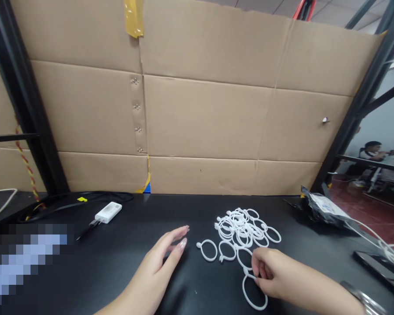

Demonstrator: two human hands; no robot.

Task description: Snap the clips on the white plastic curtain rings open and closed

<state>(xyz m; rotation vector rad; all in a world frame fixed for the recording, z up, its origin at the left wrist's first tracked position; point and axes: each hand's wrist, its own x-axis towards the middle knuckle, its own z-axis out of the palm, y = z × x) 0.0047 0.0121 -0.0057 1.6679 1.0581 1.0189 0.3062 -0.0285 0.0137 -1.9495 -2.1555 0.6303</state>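
Observation:
A pile of several white plastic rings [244,227] lies on the black table [124,262]. My right hand [276,273] is curled in a pinch on the knob of one white ring [254,293] that lies at the front of the pile. Two more loose rings [207,250] sit in a row just left of it. My left hand [160,260] rests on its edge on the table, fingers stretched out and together, holding nothing, a little left of the loose rings.
A cardboard wall [200,109] closes the back of the table between black rack posts [22,100]. A white adapter [108,212] with black cables lies at left. A dark plastic bag [321,208] and white cables [377,240] lie at right. People sit far off at right.

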